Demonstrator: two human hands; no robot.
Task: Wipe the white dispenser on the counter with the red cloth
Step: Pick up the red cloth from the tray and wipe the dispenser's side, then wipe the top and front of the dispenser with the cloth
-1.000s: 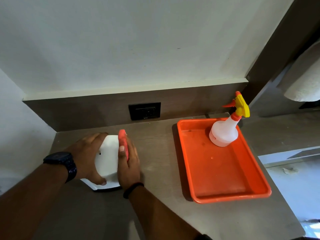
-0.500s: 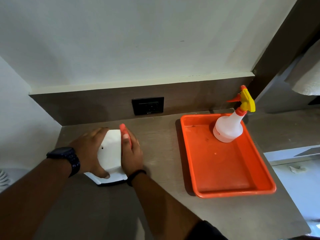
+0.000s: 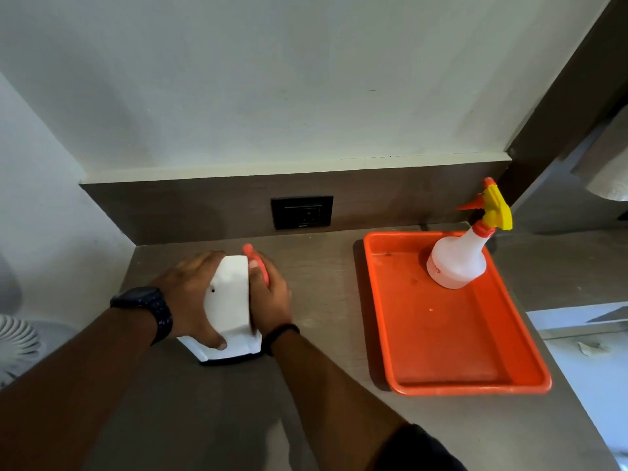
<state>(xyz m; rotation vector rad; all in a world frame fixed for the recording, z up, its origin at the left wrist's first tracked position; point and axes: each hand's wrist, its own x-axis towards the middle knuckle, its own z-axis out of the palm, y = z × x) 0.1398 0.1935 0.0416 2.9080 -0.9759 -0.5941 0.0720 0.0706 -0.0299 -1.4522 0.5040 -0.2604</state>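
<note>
The white dispenser (image 3: 228, 302) stands on the grey counter (image 3: 326, 283) at the left, near the back corner. My left hand (image 3: 190, 294) grips its left side, thumb on the front lower edge. Pressed flat against the dispenser's right side is my right hand (image 3: 270, 297), holding the red cloth (image 3: 260, 263). Only a strip of the cloth shows above my fingers; the remainder is hidden under the palm.
An orange tray (image 3: 452, 351) lies on the counter to the right, with a white spray bottle (image 3: 457, 260) with a yellow and orange trigger standing in its far corner. A black wall socket (image 3: 301, 212) sits in the dark backsplash. A white fan (image 3: 17, 345) shows at the left edge.
My right hand with the cloth has slid slightly along the dispenser's right side. My left hand keeps its hold. The view has shifted a little.
</note>
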